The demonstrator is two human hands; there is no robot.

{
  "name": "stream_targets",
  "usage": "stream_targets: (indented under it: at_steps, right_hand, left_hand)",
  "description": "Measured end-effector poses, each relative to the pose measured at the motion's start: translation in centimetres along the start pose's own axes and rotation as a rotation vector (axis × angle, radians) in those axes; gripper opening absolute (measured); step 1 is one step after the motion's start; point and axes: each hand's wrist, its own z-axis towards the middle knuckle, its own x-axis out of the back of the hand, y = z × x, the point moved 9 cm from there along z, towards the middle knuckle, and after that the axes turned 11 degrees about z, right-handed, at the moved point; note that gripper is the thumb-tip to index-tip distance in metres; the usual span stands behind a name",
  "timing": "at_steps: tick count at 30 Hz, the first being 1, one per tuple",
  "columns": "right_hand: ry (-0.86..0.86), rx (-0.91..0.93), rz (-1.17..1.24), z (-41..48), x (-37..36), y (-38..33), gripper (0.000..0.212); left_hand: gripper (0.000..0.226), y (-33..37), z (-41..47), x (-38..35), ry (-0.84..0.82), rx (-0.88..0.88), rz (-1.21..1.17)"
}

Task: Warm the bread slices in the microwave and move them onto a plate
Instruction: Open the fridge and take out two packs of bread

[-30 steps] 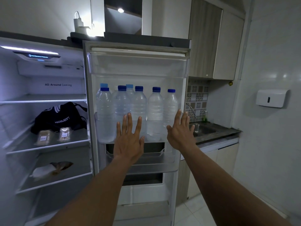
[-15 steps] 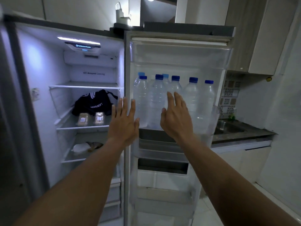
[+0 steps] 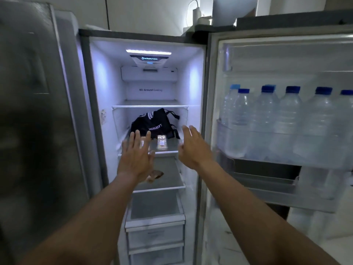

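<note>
The fridge stands open before me. On its middle shelf (image 3: 172, 149) lie two small clear packs; one pack (image 3: 162, 142) is in plain sight and the other is mostly hidden behind my left hand (image 3: 136, 156). That hand is stretched out with fingers spread, empty. My right hand (image 3: 193, 148) reaches in beside it, open and empty, at the shelf's right end. On the shelf below, a bag with something brown (image 3: 155, 175) peeks out under my left hand. No microwave or plate is in view.
A black bag (image 3: 154, 124) sits at the back of the middle shelf. The open fridge door (image 3: 248, 60) at right holds several water bottles (image 3: 286, 121). A steel door (image 3: 34, 121) fills the left. Drawers (image 3: 155, 236) are at the bottom.
The view has swung left from the door bottles to the fridge interior. Both hands have moved from in front of the door to the middle shelf.
</note>
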Motion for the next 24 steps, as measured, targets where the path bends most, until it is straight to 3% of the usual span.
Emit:
stream_targets:
  at_steps: [5, 11, 24]
  right_hand:
    - [0.014, -0.073, 0.026, 4.5, -5.5, 0.1, 0.062]
    - [-0.021, -0.159, 0.003, 10.0, -11.6, 3.1, 0.063]
    - [-0.091, -0.346, 0.084, 25.5, -29.0, 18.1, 0.068]
  left_hand:
    - [0.062, -5.9, 2.8, -3.7, -0.046, 0.036, -0.042]
    - [0.063, -8.1, 7.0, -9.5, -0.065, 0.049, -0.103]
    - [0.059, -9.2, 19.9, -32.0, -0.231, 0.243, -0.299]
